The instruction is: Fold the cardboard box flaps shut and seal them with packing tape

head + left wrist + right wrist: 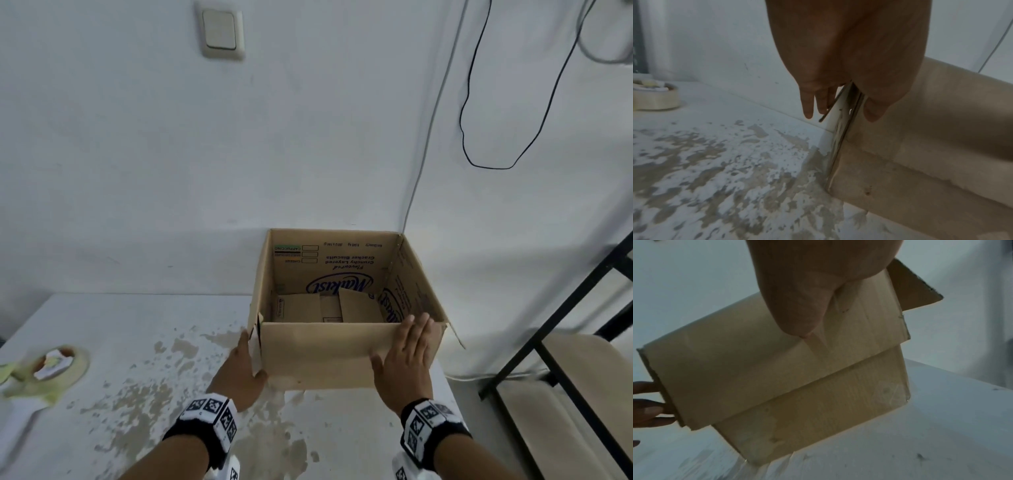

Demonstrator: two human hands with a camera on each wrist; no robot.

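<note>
An open cardboard box (342, 270) stands on the white table (120, 325) against the wall, loose cardboard pieces lying in its bottom. Its near flap (325, 349) hangs folded down outside the front wall. My left hand (245, 363) grips the box's near left corner (840, 146), with fingers (808, 112) along the left side and the thumb on the front. My right hand (407, 353) lies flat on the near flap (756, 361) with straight fingers, whose tips reach the rim. The right flap (914, 288) sticks outward. A roll of packing tape (51, 370) lies at the table's left.
The table's paint is worn off in patches (144, 404) in front of the box. A black metal shelf frame (565, 342) stands close to the box on the right. Cables (479, 137) hang down the wall behind it, and a light switch (221, 31) sits high on the wall.
</note>
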